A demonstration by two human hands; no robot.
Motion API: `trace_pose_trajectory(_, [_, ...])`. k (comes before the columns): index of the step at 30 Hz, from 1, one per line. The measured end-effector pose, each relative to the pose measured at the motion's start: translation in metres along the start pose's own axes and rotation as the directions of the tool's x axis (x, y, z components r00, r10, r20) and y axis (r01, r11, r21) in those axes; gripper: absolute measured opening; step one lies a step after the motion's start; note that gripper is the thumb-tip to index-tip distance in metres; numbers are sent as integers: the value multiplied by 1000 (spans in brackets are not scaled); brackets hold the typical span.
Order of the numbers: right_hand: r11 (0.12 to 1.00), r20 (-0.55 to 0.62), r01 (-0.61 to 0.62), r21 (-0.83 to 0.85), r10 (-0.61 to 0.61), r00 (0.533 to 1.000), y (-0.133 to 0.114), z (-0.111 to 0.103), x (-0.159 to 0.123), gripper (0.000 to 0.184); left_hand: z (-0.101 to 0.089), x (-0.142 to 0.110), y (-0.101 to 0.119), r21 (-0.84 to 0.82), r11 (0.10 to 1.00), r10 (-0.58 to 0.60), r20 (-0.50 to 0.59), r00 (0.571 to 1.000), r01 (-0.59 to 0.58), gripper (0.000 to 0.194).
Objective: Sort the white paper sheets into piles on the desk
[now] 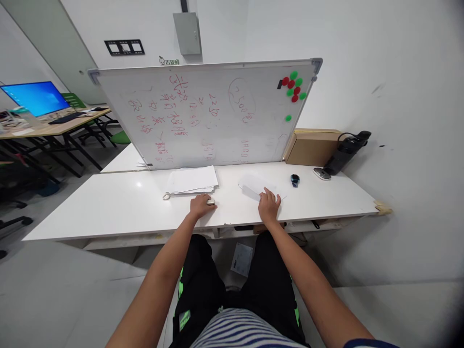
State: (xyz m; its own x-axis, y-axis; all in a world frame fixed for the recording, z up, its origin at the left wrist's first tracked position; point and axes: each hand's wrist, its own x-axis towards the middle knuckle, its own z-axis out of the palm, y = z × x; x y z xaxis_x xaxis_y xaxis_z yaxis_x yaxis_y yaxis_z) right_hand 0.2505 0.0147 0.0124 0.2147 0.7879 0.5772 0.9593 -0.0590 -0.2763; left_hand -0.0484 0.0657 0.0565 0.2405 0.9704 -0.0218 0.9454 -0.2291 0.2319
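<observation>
My left hand [201, 205] is closed around a small off-white object [210, 201] at the front of the white desk [134, 212]; its kind is hard to make out. Just behind that hand lies a stack of white paper [192, 180], its edges uneven. My right hand [269, 205] rests with fingers apart on a thin, pale, partly see-through sheet [253, 186], covering its right part. At the stack's front left corner sits a small white ring-shaped thing [166, 196].
A whiteboard [224, 130] with red writing and round magnets leans at the back. To the right are a dark watch [295, 180], a computer mouse [322, 174], a cardboard box [311, 149] and a black bottle [346, 153]. A monitor [34, 98] stands on another desk far left.
</observation>
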Motion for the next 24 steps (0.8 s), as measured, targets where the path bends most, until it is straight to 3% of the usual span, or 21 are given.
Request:
trace_pose_trajectory(4, [981, -61, -179, 74, 183, 981, -8, -27, -9, 34, 1, -2, 3, -37, 997, -67, -68, 995, 65, 52])
trace_pose_trajectory(8, [925, -18, -283, 255, 297, 955, -24, -56, -53, 36, -7, -17, 7, -26, 995, 91, -205, 974, -98, 79])
trace_pose_trajectory(11, [844, 23, -285, 454, 309, 951, -39, -73, -99, 35, -11, -39, 21, 25, 984, 172, -357, 918, -175, 70])
trace_pose_trajectory(14, [727, 98, -356, 588, 373, 923, -51, -81, -134, 32, -4, -61, 39, 25, 988, 147, -422, 895, -151, 62])
trace_pose_trajectory(19, [584, 241, -472, 661, 430, 870, -55, -77, -155, 36, 25, -67, 49, -20, 1000, -14, -333, 943, 8, 49])
trace_pose_trajectory(24, [573, 273, -486, 660, 420, 866, -54, -76, -159, 40, 33, -52, 36, 12, 999, -38, -232, 972, 42, 49])
